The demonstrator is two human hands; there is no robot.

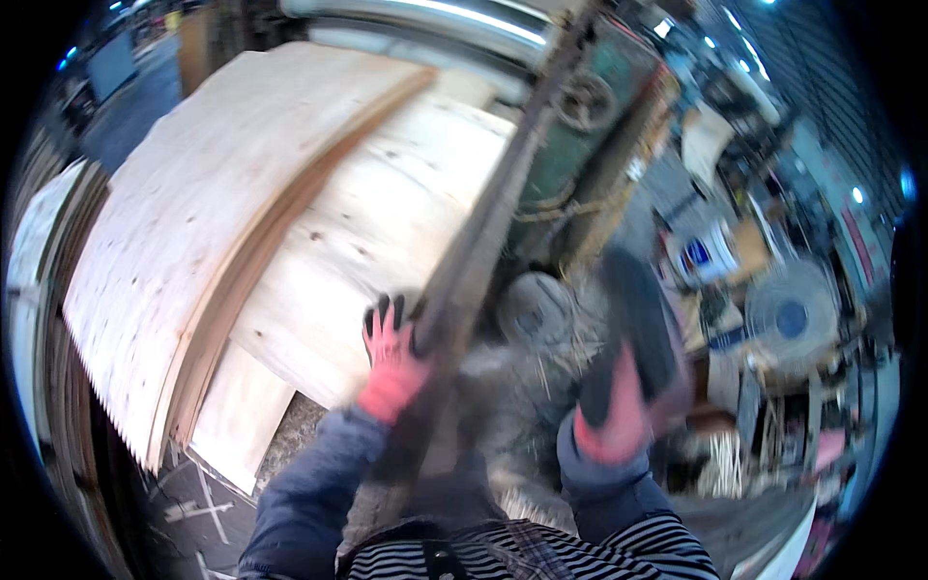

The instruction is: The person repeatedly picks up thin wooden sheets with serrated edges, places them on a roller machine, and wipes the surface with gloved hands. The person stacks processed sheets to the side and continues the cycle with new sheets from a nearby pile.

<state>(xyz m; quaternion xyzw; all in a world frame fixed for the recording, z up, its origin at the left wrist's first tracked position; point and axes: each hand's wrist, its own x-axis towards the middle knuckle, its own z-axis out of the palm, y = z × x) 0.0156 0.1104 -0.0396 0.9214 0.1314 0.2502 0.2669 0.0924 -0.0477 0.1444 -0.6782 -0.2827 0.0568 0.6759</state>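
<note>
My left hand (pixel 391 372), in a pink glove with dark fingertips, lies with fingers spread at the near edge of a pale plywood or veneer sheet (pixel 338 242). It is right beside a long dark beam (pixel 474 251) that slants up and away. Farther left, a thick stack of similar sheets (pixel 213 184) overlaps that sheet. To the right of the beam, my right hand (pixel 619 406) is raised in a matching glove. Motion smears its dark fingers, and I cannot make out anything in them.
A green machine frame with a handwheel (pixel 585 101) stands beyond the beam, and a shiny roller (pixel 464 14) spans the back. On the right are a white bucket (pixel 710 256), a round grey object (pixel 793 314) and clutter. More stacked sheets (pixel 43 261) stand far left.
</note>
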